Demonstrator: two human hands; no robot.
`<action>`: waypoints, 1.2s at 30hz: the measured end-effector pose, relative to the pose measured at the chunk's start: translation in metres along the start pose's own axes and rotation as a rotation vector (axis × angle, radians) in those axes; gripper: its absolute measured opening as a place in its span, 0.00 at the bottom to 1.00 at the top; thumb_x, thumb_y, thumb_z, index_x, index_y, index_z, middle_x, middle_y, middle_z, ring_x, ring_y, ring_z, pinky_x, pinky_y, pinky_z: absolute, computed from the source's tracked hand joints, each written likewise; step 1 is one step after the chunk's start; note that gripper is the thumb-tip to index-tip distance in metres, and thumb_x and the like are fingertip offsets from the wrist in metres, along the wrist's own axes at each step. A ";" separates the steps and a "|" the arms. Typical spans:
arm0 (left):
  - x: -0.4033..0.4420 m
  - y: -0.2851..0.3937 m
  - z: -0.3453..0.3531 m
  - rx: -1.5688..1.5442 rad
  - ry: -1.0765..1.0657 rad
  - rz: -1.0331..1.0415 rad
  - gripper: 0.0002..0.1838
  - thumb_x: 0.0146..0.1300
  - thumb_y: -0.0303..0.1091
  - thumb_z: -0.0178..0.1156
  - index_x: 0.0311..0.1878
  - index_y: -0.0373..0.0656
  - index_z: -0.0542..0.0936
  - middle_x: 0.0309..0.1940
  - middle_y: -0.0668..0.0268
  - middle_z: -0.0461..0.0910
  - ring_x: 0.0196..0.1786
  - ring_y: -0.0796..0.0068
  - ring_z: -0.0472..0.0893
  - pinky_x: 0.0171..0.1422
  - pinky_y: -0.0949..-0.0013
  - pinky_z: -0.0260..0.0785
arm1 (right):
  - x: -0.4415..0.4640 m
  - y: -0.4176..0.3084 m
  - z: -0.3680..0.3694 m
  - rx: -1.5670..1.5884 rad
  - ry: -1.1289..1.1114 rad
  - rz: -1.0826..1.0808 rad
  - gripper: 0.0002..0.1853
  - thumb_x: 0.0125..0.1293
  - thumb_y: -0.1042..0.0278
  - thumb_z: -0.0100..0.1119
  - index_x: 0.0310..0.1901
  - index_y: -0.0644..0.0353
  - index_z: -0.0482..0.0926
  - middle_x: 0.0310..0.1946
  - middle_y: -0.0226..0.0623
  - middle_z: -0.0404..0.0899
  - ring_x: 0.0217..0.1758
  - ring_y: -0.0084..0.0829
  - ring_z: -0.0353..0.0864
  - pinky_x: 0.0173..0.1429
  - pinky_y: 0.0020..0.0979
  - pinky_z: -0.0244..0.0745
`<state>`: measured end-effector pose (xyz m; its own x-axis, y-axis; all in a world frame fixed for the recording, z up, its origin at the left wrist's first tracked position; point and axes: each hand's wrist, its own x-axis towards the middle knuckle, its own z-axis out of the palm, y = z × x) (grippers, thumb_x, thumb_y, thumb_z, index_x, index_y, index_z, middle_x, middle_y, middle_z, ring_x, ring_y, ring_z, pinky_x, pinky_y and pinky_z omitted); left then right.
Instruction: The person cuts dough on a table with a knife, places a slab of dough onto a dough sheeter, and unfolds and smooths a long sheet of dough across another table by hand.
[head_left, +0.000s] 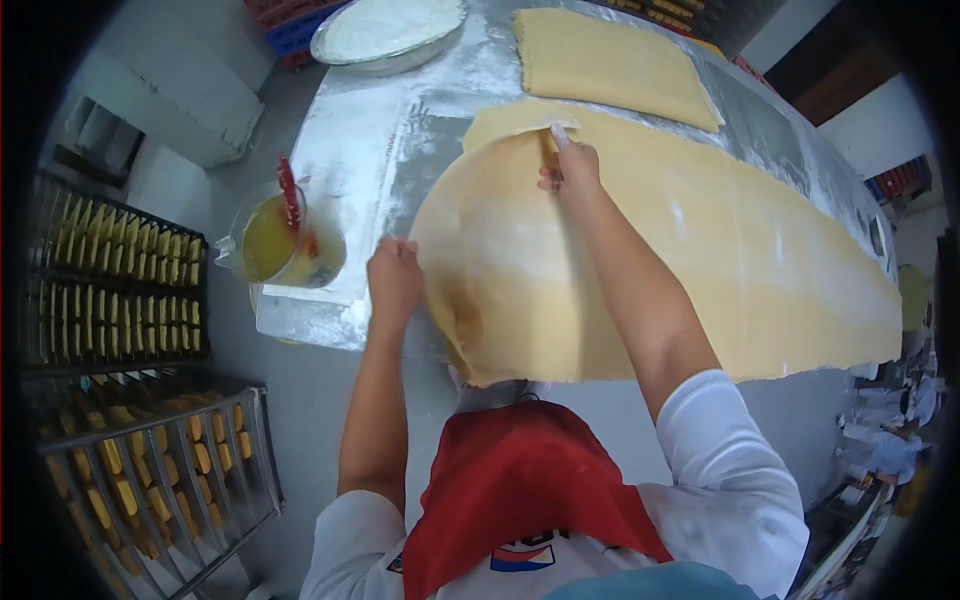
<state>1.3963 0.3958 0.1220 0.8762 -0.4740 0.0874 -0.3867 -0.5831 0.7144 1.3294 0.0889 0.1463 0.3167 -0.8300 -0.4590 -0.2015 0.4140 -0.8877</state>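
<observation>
A large, thin sheet of pale yellow dough lies on the floured metal table, its left end lifted and curling over. My right hand pinches the far edge of the lifted part, with the thumb on top. Close to the left edge of the dough, my left hand is closed, fingers curled; whether it grips the dough edge is too unclear to tell. Beyond the sheet rests a folded slab of dough.
On the table a clear jug of yellow liquid holds a red-handled tool. A bowl of white flour sits at the far left. Racks of baked pieces stand left, with trays behind. Stacked crates are beyond the table.
</observation>
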 end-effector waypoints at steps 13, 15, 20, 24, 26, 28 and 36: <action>-0.045 0.021 -0.009 0.335 -0.353 0.563 0.16 0.57 0.43 0.65 0.43 0.43 0.86 0.46 0.62 0.78 0.60 0.57 0.72 0.67 0.47 0.62 | 0.039 -0.027 0.154 -0.949 0.056 -0.691 0.16 0.58 0.66 0.57 0.47 0.57 0.87 0.47 0.49 0.86 0.50 0.44 0.87 0.58 0.38 0.79; -0.041 0.014 -0.017 0.318 -0.311 0.507 0.16 0.58 0.44 0.65 0.43 0.43 0.86 0.44 0.62 0.78 0.56 0.56 0.75 0.62 0.48 0.65 | 0.060 -0.031 0.137 -1.152 0.016 -0.849 0.18 0.60 0.66 0.58 0.52 0.52 0.86 0.48 0.47 0.86 0.54 0.43 0.85 0.62 0.39 0.77; -0.031 0.016 -0.021 0.354 -0.407 0.244 0.13 0.59 0.40 0.65 0.41 0.41 0.85 0.40 0.58 0.79 0.45 0.51 0.81 0.50 0.51 0.74 | 0.094 -0.027 0.117 -1.239 -0.211 -1.120 0.22 0.62 0.69 0.56 0.59 0.52 0.82 0.61 0.45 0.79 0.64 0.44 0.78 0.68 0.40 0.72; -0.027 0.008 -0.009 0.144 -0.387 0.063 0.13 0.55 0.36 0.68 0.39 0.37 0.83 0.42 0.49 0.82 0.46 0.44 0.82 0.48 0.49 0.75 | 0.108 -0.026 0.132 -1.511 -0.684 -1.110 0.24 0.63 0.73 0.52 0.61 0.51 0.79 0.67 0.46 0.72 0.68 0.44 0.73 0.70 0.40 0.69; -0.030 0.001 -0.016 0.093 -0.344 -0.067 0.14 0.54 0.35 0.68 0.39 0.36 0.82 0.43 0.47 0.83 0.48 0.43 0.82 0.51 0.49 0.75 | 0.097 -0.038 0.139 -1.526 -0.767 -1.120 0.22 0.62 0.74 0.52 0.58 0.52 0.81 0.63 0.46 0.74 0.65 0.45 0.74 0.69 0.41 0.70; -0.040 -0.001 -0.030 -0.054 -0.172 -0.153 0.16 0.52 0.35 0.68 0.40 0.34 0.80 0.39 0.45 0.84 0.45 0.42 0.82 0.51 0.49 0.74 | 0.100 -0.041 0.142 -1.630 -0.789 -1.129 0.17 0.57 0.75 0.55 0.49 0.57 0.83 0.51 0.47 0.79 0.57 0.46 0.78 0.61 0.41 0.74; -0.076 -0.026 -0.061 -0.263 0.136 -0.495 0.13 0.60 0.33 0.68 0.40 0.32 0.80 0.27 0.55 0.83 0.27 0.60 0.80 0.36 0.63 0.73 | 0.067 -0.111 0.233 -1.626 -0.822 -1.232 0.15 0.50 0.76 0.58 0.42 0.60 0.83 0.43 0.46 0.84 0.48 0.47 0.84 0.52 0.41 0.79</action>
<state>1.3573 0.4869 0.1396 0.9704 -0.0872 -0.2254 0.1482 -0.5219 0.8400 1.5887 0.0743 0.2052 0.9812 0.1205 -0.1506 0.1102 -0.9911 -0.0749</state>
